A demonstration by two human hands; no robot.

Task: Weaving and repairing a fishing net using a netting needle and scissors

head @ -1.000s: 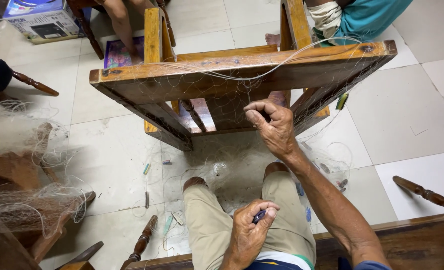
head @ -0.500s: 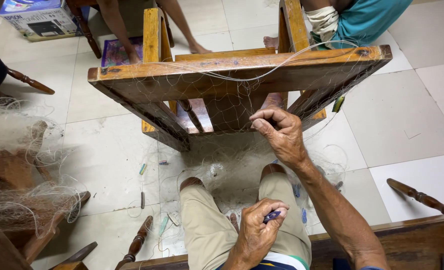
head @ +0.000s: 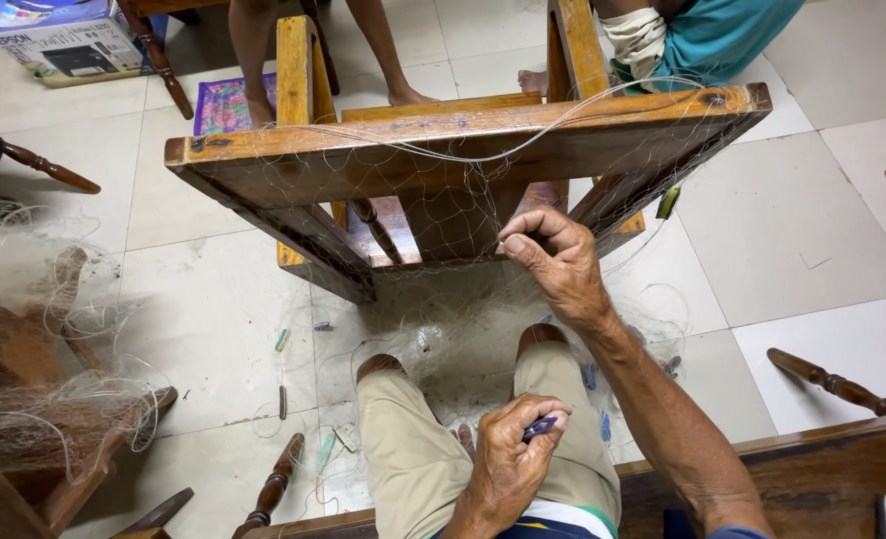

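Wooden and brown, a stool (head: 443,150) lies tipped on its side on the pale floor tiles (head: 812,230), right in front of the person's knees. A thin, see-through fishing net (head: 463,225) hangs over the stool's frame and falls down to the floor between the stool and the legs. The right hand (head: 558,265) is up by the stool. Its fingers are curled in tight and pinch a bit of the net just under the frame. The left hand (head: 508,464) rests low, over the lap in tan shorts. Its fingers are closed around a small dark blue tool (head: 540,429), and only the tip of the tool sticks out. More net lies in a heap (head: 33,349) on wooden furniture at the left. Small coloured bits (head: 281,339) are dotted on the tiles near the knees. A cardboard box (head: 63,40) sits at the top left. Past the stool you can see another person's bare legs (head: 383,50) and someone in a teal top (head: 722,35).
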